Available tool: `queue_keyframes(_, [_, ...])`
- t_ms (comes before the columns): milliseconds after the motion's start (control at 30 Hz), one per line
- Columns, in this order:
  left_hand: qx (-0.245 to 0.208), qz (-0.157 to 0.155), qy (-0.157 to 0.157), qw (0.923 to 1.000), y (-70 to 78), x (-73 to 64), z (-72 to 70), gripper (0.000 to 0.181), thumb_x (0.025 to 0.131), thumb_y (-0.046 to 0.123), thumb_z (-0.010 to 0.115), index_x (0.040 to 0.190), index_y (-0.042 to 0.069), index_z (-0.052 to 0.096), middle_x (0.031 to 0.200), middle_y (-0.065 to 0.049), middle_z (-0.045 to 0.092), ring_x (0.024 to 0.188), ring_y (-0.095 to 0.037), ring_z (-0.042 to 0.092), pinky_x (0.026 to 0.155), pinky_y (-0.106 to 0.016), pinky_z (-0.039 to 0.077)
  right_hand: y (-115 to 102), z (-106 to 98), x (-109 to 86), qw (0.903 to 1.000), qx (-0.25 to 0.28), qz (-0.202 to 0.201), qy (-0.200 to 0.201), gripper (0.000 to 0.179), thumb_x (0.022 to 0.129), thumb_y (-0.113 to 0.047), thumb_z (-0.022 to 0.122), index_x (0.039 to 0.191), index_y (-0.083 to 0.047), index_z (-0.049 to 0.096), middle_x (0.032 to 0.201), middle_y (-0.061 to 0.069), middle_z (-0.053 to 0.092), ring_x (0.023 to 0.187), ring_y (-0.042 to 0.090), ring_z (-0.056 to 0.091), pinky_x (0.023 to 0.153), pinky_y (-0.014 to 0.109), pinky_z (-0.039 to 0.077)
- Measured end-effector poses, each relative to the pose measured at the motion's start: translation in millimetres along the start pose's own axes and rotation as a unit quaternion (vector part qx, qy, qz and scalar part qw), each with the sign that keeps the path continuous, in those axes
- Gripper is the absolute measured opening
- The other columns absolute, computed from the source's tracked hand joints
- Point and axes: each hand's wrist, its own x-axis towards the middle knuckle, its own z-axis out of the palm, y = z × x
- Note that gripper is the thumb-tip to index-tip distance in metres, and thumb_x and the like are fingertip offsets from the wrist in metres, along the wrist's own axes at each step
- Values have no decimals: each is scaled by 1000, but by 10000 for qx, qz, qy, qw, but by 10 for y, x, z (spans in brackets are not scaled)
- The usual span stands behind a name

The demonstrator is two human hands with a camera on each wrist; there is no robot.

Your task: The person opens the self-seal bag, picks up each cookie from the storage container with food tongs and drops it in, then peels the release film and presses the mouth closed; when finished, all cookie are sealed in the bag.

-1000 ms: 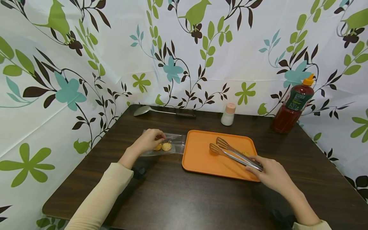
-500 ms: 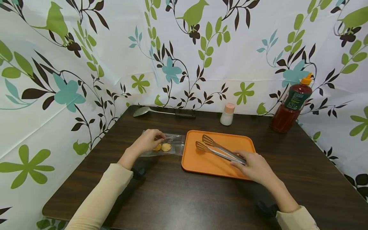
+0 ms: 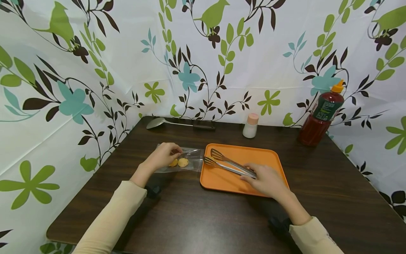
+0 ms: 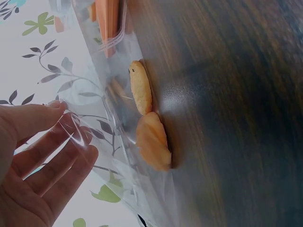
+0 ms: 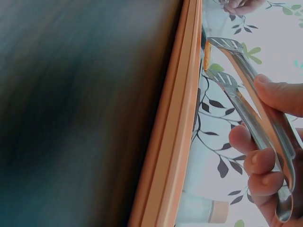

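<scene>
In the head view my left hand (image 3: 165, 155) pinches the upper film of a clear plastic bag (image 3: 195, 155) lying on the table. The left wrist view shows that film raised between thumb and fingers. Inside the bag are two round golden cookies, one (image 3: 183, 162) in plain sight and one (image 3: 173, 163) partly covered by the hand. My right hand (image 3: 264, 179) grips metal tongs (image 3: 233, 165) by the handle. Their slotted heads are spread slightly apart above the orange tray's left edge, close to the bag's mouth. Nothing shows between them in the head view.
The orange tray (image 3: 247, 150) lies right of the bag. Behind stand a white shaker with a pink cap (image 3: 250, 126) and, at back right, a red sauce bottle (image 3: 321, 116). A long-handled spoon (image 3: 177, 123) lies along the back edge, before the patterned cloth (image 3: 203, 53).
My right hand has carried the tongs leftward across the tray towards the bag. A yellow piece seen on the tray's right side earlier is now out of sight. My left hand has stayed in place.
</scene>
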Motion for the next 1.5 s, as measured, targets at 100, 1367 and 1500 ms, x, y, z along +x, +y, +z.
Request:
queue_keyframes(100, [2, -9, 0, 10000, -3, 3, 2, 14, 94, 6, 63, 104, 0, 72, 101, -12, 71, 91, -23, 68, 78, -37, 57, -59, 27, 52, 9999, 20, -53, -97, 45, 86, -39, 74, 121, -11, 67, 77, -3, 66, 57, 9, 46, 53, 28, 37])
queue_keyframes(1367, [-44, 13, 160, 9999, 6, 1, -7, 14, 94, 7, 64, 105, 2, 72, 99, -10, 71, 90, -22, 68, 77, -38, 56, -574, 331, 642, 9960, 376, -566, -582, 37, 89, -35, 72, 119, -13, 68, 103, 5, 73, 84, 19, 67, 74, 40, 53])
queue_keyframes(1500, [-56, 36, 177, 9998, 3, -3, 0, 14, 94, 8, 64, 105, 2, 72, 99, -10, 71, 90, -22, 68, 77, -39, 56, -613, 353, 696, 9956, 317, -696, -546, 36, 88, -35, 72, 117, -12, 68, 98, 3, 72, 82, 19, 66, 72, 38, 52])
